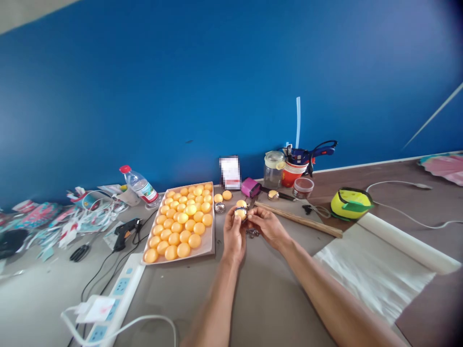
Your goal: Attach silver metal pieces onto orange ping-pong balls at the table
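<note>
My left hand point(234, 237) grips an orange ping-pong ball point(239, 213) that has a dark, shiny band around it. From the other side, my right hand point(268, 225) is closed, its thumb and fingertips pressed at the ball's edge; whether they pinch the band or the ball is too small to tell. Just behind my fingers shows another orange ball point(241, 204). Small shiny pieces point(253, 233) lie under my hands. To the left stands a shallow box point(207, 241) filled with several orange balls.
Two loose balls point(226, 194) lie behind the box. A wooden stick point(300, 219) rests at the right, near a white roll of sheet point(408, 243) and a yellow-green container point(349, 204). Leftward are a glue gun point(125, 233), power strip point(125, 284), scissors point(80, 251) and bottle point(142, 187).
</note>
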The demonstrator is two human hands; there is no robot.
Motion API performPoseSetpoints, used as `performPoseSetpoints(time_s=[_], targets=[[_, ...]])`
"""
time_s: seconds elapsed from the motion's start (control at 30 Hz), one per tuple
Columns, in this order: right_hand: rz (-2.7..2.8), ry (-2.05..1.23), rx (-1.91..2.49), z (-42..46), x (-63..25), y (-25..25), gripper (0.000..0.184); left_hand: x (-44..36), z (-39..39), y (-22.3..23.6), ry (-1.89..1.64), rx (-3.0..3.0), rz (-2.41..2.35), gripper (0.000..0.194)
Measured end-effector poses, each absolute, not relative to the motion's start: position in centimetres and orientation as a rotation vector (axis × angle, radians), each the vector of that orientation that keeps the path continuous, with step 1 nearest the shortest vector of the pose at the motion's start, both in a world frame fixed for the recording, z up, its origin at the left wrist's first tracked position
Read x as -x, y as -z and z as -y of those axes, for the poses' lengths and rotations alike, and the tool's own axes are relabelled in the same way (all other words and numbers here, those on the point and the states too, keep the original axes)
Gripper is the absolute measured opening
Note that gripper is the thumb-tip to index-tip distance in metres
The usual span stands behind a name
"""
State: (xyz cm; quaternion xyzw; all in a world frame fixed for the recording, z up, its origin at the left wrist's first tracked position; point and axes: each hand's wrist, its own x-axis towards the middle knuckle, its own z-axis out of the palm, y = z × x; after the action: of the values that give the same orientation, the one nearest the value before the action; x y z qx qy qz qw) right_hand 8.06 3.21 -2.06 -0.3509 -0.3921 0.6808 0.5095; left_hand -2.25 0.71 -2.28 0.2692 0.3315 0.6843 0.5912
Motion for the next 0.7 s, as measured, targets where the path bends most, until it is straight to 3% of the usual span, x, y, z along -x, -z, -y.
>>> performPoseSetpoints(time_s=[0.53, 0.7], targets=[[1.175, -1.414, 1.078, -3.51, -8.05, 2.38, 0.018, 1.73, -0.46, 2.30, -1.638, -0.676, -0.865, 0.036], [1.189, -1.395, 0.974, -3.86, -8.23, 2.06, 0.019, 2.18, -0.58, 1.80, -1.619, -0.591, -0.770, 0.036]])
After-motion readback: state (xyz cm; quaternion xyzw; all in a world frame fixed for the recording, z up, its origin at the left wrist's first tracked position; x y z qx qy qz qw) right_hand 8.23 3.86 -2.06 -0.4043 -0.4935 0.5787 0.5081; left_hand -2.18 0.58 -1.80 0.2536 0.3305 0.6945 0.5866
